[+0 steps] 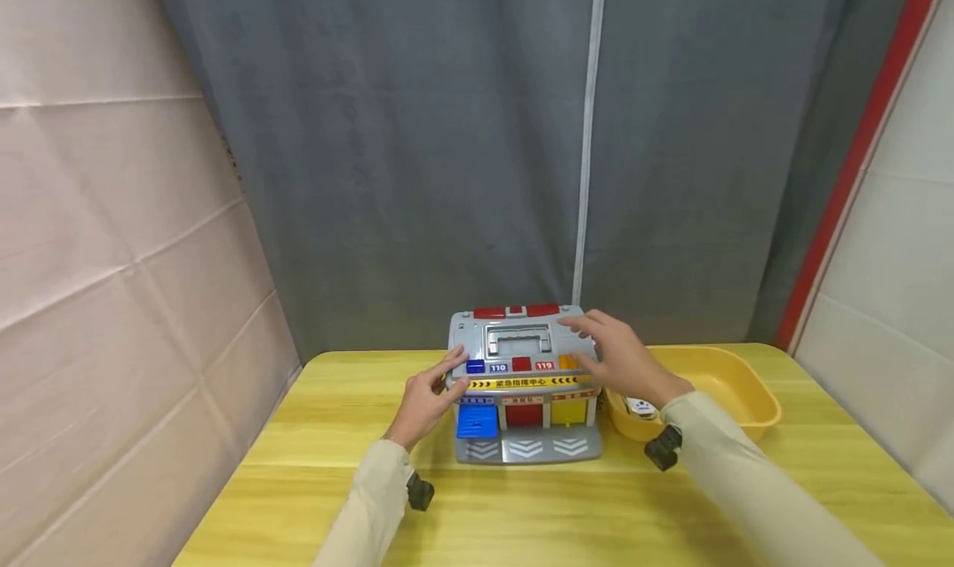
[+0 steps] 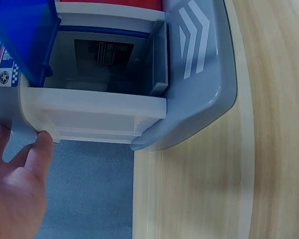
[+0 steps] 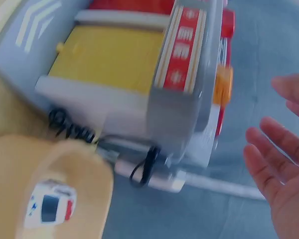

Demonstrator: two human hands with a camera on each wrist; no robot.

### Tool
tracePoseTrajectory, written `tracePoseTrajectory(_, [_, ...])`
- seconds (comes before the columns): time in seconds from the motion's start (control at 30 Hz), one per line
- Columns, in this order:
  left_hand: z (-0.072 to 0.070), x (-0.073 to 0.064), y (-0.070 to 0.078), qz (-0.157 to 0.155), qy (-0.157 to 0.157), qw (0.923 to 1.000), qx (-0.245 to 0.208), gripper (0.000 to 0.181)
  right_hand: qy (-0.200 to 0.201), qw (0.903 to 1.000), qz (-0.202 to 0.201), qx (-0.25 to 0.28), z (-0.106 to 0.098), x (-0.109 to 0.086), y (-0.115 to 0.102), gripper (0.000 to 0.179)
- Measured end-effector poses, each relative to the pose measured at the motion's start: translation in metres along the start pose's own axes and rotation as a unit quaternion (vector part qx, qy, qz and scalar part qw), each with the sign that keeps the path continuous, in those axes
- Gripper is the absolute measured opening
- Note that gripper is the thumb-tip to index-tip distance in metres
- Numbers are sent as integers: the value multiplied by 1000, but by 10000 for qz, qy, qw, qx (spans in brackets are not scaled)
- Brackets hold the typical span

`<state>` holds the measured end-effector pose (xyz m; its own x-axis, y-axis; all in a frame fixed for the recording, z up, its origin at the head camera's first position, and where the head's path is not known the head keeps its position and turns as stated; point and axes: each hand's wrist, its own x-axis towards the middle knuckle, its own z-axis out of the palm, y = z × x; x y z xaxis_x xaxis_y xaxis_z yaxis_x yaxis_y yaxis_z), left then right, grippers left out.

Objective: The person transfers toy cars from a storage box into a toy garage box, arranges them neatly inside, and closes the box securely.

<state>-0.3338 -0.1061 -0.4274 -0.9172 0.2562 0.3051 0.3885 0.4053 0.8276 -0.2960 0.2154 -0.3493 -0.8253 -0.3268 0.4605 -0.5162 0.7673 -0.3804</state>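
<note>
A grey toy emergency station [image 1: 514, 389] stands on the table, with a carry handle [image 1: 519, 335] folded flat on its roof. Its blue door [image 2: 27, 37] is swung up, exposing the bay behind it; the red door [image 1: 524, 415] and yellow door [image 3: 109, 57] are down. Fingers nearly straight, my left hand [image 1: 421, 401] touches the station's left end at the roof edge. Over the right end of the roof is my right hand [image 1: 622, 358], fingers spread and holding nothing. The right wrist view shows this hand [image 3: 289, 169] apart from the station.
A yellow basin [image 1: 768, 406] stands right of the station, with a white toy car [image 3: 47, 204] inside. A coiled black cord [image 3: 72, 127] hangs at the station's right side. Behind the wooden table [image 1: 313, 468] hangs a grey curtain [image 1: 417, 178].
</note>
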Motion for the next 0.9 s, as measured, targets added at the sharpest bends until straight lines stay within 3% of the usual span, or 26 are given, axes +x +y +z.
tracePoseTrajectory(0.43, [2, 0, -3, -19, 150, 9999, 16, 45, 631, 9951, 611, 446, 0, -26, 41, 40])
tracePoseTrajectory(0.63, [4, -1, -2, -78, 166, 9998, -71, 45, 564, 9823, 1568, 857, 3, -40, 57, 41])
tracePoseTrajectory(0.73, [3, -1, -1, -91, 121, 9998, -111, 45, 430, 9739, 2063, 848, 6, -44, 67, 41])
tracePoseTrajectory(0.9, [2, 0, 1, -73, 120, 9998, -111, 46, 328, 9663, 2479, 619, 13, -47, 80, 44])
